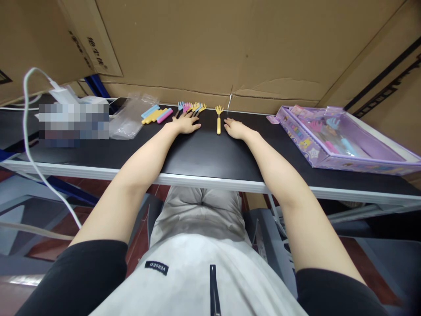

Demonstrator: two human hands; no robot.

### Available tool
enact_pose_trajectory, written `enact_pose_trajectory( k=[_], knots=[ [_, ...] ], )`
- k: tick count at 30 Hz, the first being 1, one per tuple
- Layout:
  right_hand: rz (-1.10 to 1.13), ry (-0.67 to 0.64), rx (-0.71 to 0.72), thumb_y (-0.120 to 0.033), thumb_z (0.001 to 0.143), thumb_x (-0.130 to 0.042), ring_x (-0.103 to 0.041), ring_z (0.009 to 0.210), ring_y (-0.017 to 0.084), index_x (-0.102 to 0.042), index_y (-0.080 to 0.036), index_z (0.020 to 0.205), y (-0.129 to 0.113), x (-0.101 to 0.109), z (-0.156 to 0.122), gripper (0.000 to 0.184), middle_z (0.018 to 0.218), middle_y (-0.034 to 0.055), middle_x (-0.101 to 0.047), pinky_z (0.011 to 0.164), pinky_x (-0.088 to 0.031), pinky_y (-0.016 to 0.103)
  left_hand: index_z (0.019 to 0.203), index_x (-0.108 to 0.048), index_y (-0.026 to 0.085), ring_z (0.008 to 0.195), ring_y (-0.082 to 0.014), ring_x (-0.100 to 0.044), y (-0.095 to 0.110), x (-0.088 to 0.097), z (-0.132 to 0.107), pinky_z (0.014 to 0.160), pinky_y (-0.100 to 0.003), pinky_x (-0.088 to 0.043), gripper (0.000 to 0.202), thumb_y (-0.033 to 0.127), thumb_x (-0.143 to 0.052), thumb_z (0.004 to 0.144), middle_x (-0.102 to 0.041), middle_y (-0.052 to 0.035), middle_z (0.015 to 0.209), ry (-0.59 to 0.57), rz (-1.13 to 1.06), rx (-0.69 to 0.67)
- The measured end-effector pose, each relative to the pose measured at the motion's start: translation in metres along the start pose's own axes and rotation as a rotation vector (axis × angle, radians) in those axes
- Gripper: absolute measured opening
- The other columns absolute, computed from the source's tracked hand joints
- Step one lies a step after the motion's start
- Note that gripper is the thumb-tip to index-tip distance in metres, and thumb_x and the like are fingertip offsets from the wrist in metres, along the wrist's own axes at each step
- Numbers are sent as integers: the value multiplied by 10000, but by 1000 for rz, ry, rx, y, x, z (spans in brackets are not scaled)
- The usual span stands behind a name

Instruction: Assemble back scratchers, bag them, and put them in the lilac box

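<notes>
Obs., near to far. My grey top and lap fill the bottom of the view, and both bare forearms reach out over the near edge of the black table (210,153).

Left hand (186,123): palm down, fingers spread loosely, flat on the tabletop, gripping nothing. Right hand (235,129): likewise flat and relaxed, fingers slightly apart, empty.

Between the hands lies a single yellow toy fork (219,119), handle toward me and tines away, just beside my right fingertips but apart from them.

Just past my left fingertips is a cluster of toy forks (192,107) in blue, pink and yellow (touching my fingers or not, I cannot tell). Left of it are pastel toy sticks (156,115), then a clear plastic bag (130,118). A purple toy box (332,136) sits well off to the right.

Judgement: a pause between handlings, with one fork set apart from the cluster. Lifting the lone fork would call for a fine pinch on its slim handle, since it lies flat.

Far back is a cardboard wall (230,44).
</notes>
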State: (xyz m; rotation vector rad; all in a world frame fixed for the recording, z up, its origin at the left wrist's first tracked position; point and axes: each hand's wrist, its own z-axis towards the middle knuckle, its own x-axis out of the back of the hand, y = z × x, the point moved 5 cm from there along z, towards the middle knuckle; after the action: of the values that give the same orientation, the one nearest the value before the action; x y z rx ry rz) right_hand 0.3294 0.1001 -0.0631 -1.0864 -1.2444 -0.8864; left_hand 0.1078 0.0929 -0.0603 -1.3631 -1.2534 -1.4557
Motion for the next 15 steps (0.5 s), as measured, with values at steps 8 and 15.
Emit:
enact_pose_trajectory(
  k=[8, 15],
  knots=[
    [44, 78, 121, -143, 1113, -403, -431, 1684, 300, -486, -92, 1734, 0, -1, 3, 629, 1787, 175, -451, 1393, -349, 522, 1768, -445, 296, 1778, -367, -180, 1, 2, -2, 1354, -747, -251, 702, 561, -373, 1122, -227, -123, 1907, -2, 15, 5],
    [88, 86, 222, -121, 1089, -430, -400, 1701, 283, -510, -93, 1722, -19, -3, -2, 639, 1796, 165, -432, 1410, -327, 516, 1694, -571, 246, 1696, -386, -394, 2, 5, 0, 1372, -696, -276, 661, 479, -441, 1089, -436, -127, 1821, 68, 6, -13]
  ],
)
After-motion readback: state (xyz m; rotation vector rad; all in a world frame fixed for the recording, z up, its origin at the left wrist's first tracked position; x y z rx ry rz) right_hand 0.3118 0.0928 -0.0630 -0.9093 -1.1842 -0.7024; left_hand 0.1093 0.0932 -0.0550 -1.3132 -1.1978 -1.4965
